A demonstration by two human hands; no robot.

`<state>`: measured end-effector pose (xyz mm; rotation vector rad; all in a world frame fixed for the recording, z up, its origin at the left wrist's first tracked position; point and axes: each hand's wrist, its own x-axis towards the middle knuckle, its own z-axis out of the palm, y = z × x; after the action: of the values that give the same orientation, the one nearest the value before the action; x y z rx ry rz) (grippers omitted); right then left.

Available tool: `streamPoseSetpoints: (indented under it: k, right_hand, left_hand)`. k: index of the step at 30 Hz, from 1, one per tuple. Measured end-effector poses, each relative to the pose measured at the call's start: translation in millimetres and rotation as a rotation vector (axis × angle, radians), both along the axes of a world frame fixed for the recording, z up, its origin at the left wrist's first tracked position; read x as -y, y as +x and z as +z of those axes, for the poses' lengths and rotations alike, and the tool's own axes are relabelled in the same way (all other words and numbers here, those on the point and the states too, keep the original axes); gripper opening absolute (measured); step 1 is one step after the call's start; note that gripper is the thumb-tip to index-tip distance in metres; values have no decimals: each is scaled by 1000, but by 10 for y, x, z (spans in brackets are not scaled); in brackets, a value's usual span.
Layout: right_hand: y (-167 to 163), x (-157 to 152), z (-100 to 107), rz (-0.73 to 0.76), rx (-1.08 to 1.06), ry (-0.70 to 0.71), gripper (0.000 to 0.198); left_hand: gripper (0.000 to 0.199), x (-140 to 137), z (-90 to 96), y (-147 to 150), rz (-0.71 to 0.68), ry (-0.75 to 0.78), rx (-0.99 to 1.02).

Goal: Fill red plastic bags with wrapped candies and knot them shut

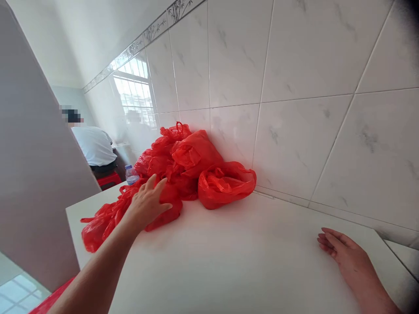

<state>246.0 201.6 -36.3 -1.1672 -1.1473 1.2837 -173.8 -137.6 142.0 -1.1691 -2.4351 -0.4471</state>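
- A grey flat panel stands at the far left, smooth and matte, its edge slanting across the view.
- Behind it sits another person in a white shirt, back turned, on a red stool.
- One clear plastic water bottle with a blue cap stands at the tabletop's far edge, partly hidden by the bags.
- The left hand reaches forward with its fingers spread and slightly bent, its grip apart; the fingertips rest on the nearest crumpled bag, nothing clamped.
- A heap of red plastic bags lies on the tabletop against the wall, thin, glossy and creased. Their exact number cannot be told; at least four bunches show, one trailing flat towards the left edge.
- One red bag at the right of the heap sits puffed and rounded, its mouth gaping.
- The tabletop is white, smooth and faintly shiny.
- The wall is of large glossy white tiles with grey marbling, with a patterned border strip higher up.
- The right hand lies flat on the tabletop, palm down, fingers loosely extended, grip apart, well apart from the bags.
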Motion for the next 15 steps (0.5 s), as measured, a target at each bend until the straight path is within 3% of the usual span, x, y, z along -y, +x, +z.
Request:
streamPoseSetpoints:
  k: [6, 11, 15]
  right_hand:
    - [-24, 66, 80, 14, -21, -22, 38]
    - [-28, 75, 81, 27, -91, -23, 39]
    - [-13, 56, 54, 41, -105, -10, 42]
  left_hand:
    - [45, -880, 183, 344, -509, 136, 30]
    - [39, -1730, 296, 213, -593, 95, 157]
    - [26, -2176, 238, 111, -600, -13, 203]
